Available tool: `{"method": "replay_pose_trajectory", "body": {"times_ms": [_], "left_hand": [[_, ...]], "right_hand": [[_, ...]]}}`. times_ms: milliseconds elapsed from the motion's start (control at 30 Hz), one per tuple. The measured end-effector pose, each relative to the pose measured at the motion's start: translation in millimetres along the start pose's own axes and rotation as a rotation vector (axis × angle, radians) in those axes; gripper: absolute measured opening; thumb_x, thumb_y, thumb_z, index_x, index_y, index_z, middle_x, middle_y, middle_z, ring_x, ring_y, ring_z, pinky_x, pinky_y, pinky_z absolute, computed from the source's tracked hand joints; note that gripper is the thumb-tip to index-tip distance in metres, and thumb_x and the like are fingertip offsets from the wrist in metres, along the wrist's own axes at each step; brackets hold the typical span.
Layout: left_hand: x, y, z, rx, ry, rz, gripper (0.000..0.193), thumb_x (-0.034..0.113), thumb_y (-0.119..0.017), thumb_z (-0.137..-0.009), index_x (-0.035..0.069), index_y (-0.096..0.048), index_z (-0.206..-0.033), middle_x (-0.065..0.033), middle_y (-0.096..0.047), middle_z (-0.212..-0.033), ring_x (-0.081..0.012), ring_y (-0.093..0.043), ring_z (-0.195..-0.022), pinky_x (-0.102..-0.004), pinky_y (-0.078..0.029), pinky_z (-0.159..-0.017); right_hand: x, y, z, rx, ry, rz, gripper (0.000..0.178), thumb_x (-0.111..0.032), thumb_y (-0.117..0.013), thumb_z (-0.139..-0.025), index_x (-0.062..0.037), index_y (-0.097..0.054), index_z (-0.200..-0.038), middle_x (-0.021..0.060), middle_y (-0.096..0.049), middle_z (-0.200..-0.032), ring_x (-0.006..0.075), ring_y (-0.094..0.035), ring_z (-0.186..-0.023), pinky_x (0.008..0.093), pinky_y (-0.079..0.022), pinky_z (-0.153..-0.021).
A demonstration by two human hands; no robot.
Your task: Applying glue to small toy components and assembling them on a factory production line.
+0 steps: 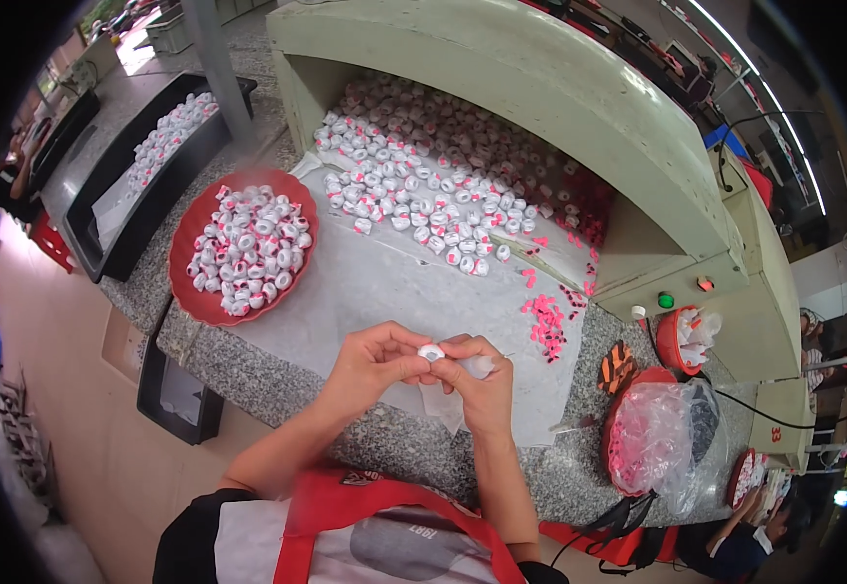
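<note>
Between my two hands, just above the front edge of the worktop, is a small rounded white piece [430, 352] with a grey spot on its face. My left hand [367, 366] pinches it between thumb and fingers. My right hand [486, 397] is closed, its fingertips at the same piece, while a small translucent white squeeze bottle [479, 367] is tucked in its grip. Under the hands lies a whitish sheet [336, 297]. To the right on the sheet is a scatter of tiny pink parts [547, 326], some with dark spots.
Many white-and-pink pieces [414, 190] lie beneath a pale green arched machine housing [540, 73]. A red scalloped bowl [182, 258] of similar pieces stands left. Beyond are black trays [102, 258]. Right are a plastic-covered red bowl [618, 467], a red cup [669, 346] and a cable.
</note>
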State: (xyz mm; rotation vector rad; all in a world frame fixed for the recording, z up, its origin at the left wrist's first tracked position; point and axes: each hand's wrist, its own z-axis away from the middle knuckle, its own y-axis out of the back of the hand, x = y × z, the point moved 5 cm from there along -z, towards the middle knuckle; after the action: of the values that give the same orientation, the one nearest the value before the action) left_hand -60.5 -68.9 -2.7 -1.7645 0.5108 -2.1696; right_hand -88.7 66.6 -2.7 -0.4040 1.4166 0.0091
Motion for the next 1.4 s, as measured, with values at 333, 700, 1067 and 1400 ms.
{"method": "replay_pose_trajectory", "body": {"times_ms": [333,700,1067,1400], "left_hand": [[100.2,99.3,-17.7,0.916,-0.833,-1.567,0.019,0.002,-0.063,-0.071,0.005,-0.063,-0.090,-0.0082,-0.058,-0.084,-0.0221,-0.057,-0.072,-0.0302,-0.046,-0.063],[29.4,56.5,-82.5,0.351,-0.279,-0.546,0.032,0.012,-0.061,-0.077,0.001,-0.053,-0.106,-0.0168,-0.058,-0.102,-0.0262,-0.061,-0.083,-0.0333,-0.050,-0.068],[20.1,-62.2,-8.1,-0.066,-0.220,-0.140,0.034,-0.007,-0.056,-0.077,-0.003,-0.049,-0.110,-0.0117,-0.057,-0.100,-0.0177,-0.057,-0.092,-0.0270,-0.049,-0.079],[22.9,-64.7,-1.1,-0.080,-0.334,-0.123,0.031,-0.012,-0.056,-0.074,-0.006,-0.048,-0.104,-0.0150,-0.052,-0.104,-0.0205,-0.054,-0.097,-0.0322,-0.051,-0.080]], "right_hand": [[1.6,5.9,-3.2,0.048,-0.098,0.289,0.016,-0.003,-0.063,-0.073,0.0001,-0.059,-0.089,0.0074,-0.063,-0.084,0.0075,-0.055,-0.063,0.0178,-0.041,-0.048],[-11.3,53.1,41.6,0.248,0.052,0.313,0.026,0.004,-0.058,-0.074,-0.0021,-0.050,-0.098,0.0064,-0.055,-0.083,0.0115,-0.054,-0.063,0.0215,-0.046,-0.051],[-100.5,42.3,82.9,0.545,0.475,0.347,0.022,-0.008,-0.058,-0.069,0.0021,-0.053,-0.088,0.0113,-0.054,-0.086,0.0159,-0.053,-0.071,0.0268,-0.044,-0.065],[-111.4,17.9,88.5,0.355,0.818,0.876,0.023,0.001,-0.064,-0.062,-0.0002,-0.056,-0.084,0.0090,-0.061,-0.070,0.0205,-0.058,-0.052,0.0274,-0.047,-0.049]]}}
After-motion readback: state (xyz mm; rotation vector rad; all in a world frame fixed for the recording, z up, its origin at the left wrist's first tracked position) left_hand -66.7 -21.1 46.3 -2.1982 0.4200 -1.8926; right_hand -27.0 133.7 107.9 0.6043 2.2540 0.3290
